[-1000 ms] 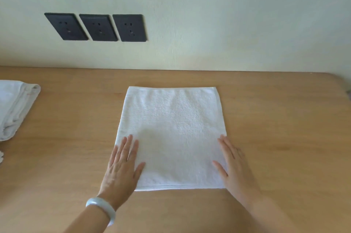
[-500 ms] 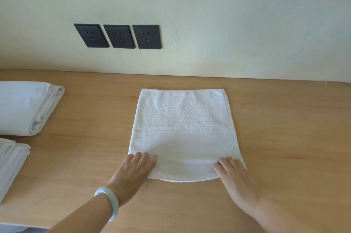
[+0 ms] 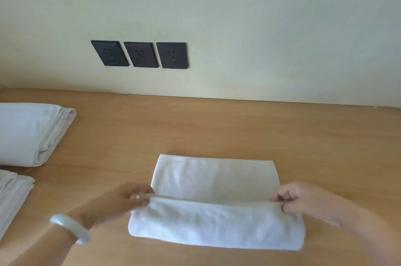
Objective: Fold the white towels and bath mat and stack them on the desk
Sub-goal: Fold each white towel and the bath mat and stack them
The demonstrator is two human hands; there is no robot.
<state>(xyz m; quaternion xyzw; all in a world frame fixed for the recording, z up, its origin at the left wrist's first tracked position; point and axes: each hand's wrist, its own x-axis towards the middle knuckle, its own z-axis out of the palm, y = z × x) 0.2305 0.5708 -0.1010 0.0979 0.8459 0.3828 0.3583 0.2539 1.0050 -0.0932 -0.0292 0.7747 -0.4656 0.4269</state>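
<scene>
White towel (image 3: 217,179): on the wooden desk (image 3: 217,127), centre of the scene, closer to the near edge than to the wall. Far half spread flat. Near half raised and turned over toward the far side, with a rounded fold along the near edge. Free hem stretched in a straight line, left to right, just above the flat half.

Left hand (image 3: 118,203): at the left end of that hem, fingers curled, pinching the corner. Motion-blurred, so exact finger placement not discernible. Pale green-white bangle (image 3: 69,227) on the wrist.

Right hand (image 3: 303,203): at the right end of the hem, fingers curled, thumb and fingers clamped on the corner. Well apart from the left hand, with the full width of the towel between.

Folded white bundle (image 3: 30,133): far left on the desk, thick, several layers showing at its right-hand end. Well apart from the towel in hand. Towel or bath mat: cannot tell.

Second folded white stack (image 3: 10,198): near left on the desk, just nearer than the first bundle, in thinner layers. Cut off by the left edge of the view.

Three dark socket plates (image 3: 140,54): side by side on the pale wall (image 3: 282,27), above the far edge of the desk, left of centre.
</scene>
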